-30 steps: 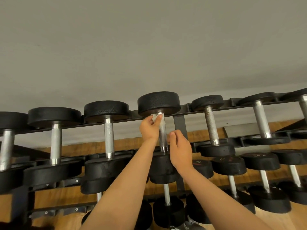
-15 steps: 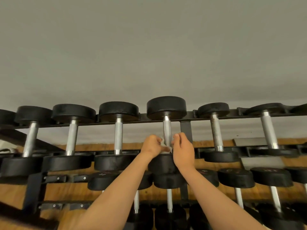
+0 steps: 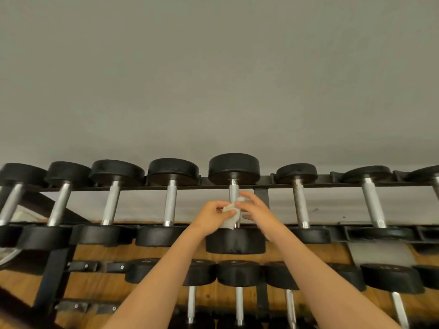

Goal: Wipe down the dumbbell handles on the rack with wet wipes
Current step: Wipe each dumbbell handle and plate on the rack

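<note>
A black rack [image 3: 332, 181] carries a top row of black dumbbells with silver handles. At the middle dumbbell [image 3: 234, 168], a white wet wipe [image 3: 229, 216] is bunched in front of the lower part of its silver handle [image 3: 232, 191]. My left hand [image 3: 212, 216] pinches the wipe from the left. My right hand [image 3: 255, 211] holds the wipe's other end with its fingertips, the remaining fingers spread beside the handle. The handle's lower end is hidden behind the wipe and my hands.
Neighbouring dumbbells stand close on both sides, one at left [image 3: 171, 200] and one at right [image 3: 299, 200]. A lower row of dumbbells [image 3: 238, 274] sits under my forearms. A grey wall [image 3: 213, 79] rises behind the rack, and wooden floor [image 3: 95, 286] shows below.
My hands moved down from the top of the handle to its lower part, then lifted the wipe slightly off it between both hands. The camera view shifted left and up.
</note>
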`<state>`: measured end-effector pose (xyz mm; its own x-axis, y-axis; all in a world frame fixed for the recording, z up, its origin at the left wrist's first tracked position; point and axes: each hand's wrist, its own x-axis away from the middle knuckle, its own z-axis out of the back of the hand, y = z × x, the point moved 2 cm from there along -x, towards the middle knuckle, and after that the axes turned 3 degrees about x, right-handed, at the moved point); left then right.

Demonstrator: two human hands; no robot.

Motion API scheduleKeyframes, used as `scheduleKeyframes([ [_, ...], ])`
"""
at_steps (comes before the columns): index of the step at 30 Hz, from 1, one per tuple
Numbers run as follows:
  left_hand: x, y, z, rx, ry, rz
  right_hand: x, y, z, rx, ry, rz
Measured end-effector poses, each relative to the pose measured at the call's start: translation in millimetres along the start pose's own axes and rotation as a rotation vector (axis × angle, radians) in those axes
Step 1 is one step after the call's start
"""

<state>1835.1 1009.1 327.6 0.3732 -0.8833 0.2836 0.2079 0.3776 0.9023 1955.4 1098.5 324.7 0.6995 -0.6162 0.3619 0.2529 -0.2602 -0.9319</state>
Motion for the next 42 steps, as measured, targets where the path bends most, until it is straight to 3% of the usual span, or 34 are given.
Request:
scheduleKeyframes([
  [2, 1, 6, -1, 0.044, 0.026, -0.024, 2, -5, 4, 0.067, -0.064, 0.009],
  [8, 0, 18, -8, 0.177, 0.176, -0.035, 6, -6, 21, 0.034, 0.046, 0.021],
  [13, -2, 5, -21, 0.092, 0.365, 0.015, 6, 5, 56, 0.131, 0.355, 0.004],
  [15, -2, -8, -29, 0.039, 0.406, 0.064, 4, 8, 65, 0.148, 0.398, -0.005],
  [19, 0, -23, -40, -0.074, 0.488, 0.143, -1, 15, 57, 0.305, 0.252, -0.024],
  [26, 4, -23, -44, -0.006, 0.688, 0.124, -19, 32, 28, 0.453, -0.054, -0.103],
  [29, 2, -26, -44, -0.037, 0.699, 0.105, -27, 33, 23, 0.499, -0.178, -0.13],
  [35, -2, -28, -43, -0.047, 0.686, 0.092, -38, 33, 28, 0.429, -0.295, -0.196],
  [42, -3, -29, -43, -0.025, 0.685, 0.088, -43, 40, 29, 0.482, -0.245, -0.128],
])
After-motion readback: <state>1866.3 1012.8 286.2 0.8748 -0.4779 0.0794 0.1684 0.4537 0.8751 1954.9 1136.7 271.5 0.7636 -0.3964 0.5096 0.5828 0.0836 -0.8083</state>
